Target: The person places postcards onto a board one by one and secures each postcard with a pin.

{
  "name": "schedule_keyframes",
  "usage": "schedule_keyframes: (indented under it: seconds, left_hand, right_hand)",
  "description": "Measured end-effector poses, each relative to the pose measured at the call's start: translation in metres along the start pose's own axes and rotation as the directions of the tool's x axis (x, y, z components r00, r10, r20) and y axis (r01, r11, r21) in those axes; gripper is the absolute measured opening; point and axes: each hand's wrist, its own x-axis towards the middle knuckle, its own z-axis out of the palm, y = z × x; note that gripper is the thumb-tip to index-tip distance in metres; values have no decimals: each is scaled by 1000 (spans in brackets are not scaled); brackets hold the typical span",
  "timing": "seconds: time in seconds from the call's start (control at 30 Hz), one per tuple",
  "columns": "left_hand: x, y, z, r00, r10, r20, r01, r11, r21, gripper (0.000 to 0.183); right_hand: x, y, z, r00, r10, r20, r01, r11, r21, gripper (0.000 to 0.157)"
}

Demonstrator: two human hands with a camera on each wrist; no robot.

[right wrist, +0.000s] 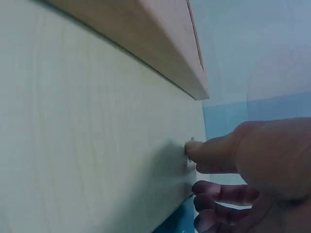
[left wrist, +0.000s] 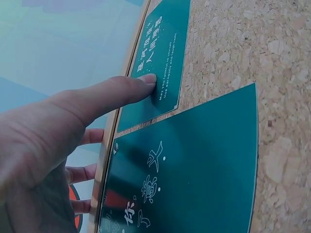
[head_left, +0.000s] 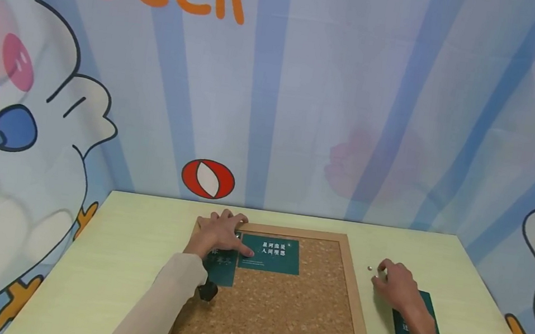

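Green card (left wrist: pixel 166 58) reads "live earnestly"; backdrop (head_left: pixel 307 93), "DUCK".

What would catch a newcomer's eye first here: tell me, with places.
Probably the big white cartoon duck on the blue-striped backdrop, at the left of the head view. Next, likely the wood-framed brown cork board lying on the pale yellow table below, where the left hand rests its thumb on a dark green rectangular card near the board's far edge.

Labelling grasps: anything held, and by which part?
Left hand rests its thumb on the horizontal card, left of centre; no clear grip. Right hand at a small piece; can't tell if held.
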Motion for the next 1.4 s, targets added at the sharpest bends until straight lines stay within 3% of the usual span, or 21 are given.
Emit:
schedule_keyframes:
  seconds: [0.23, 0.43, 0.77, 1.1, 1.4]
  left_hand:
    - [1, 0, 1, 1000, -4, 8, 4, 1000, -1, 94]
    - [9, -5, 7, 1000, -7, 3, 7, 1000, -11, 96]
    - [11, -7, 10, 1000, -6, -16, 6, 1000, -4, 97]
    - [5, -4, 6, 1000, -7, 4, 7, 1000, -19, 96]
    - [11, -9, 12, 1000, -7, -14, 6, 999, -44, 99]
  right_hand:
    - [2, 5, 6, 999, 1, -43, -2, 1000, -21, 9]
    - [1, 1, 7, 998, -27, -58, 27, 1000, 1, 3]
    - [3, -5, 9, 996, -44, -77, 44, 999, -8, 9]
    - [10, -19, 9, 994, 32, -109, -26, 998, 58, 11]
    - [30, -47, 3, 991, -46, -127, 61, 991, 117, 4]
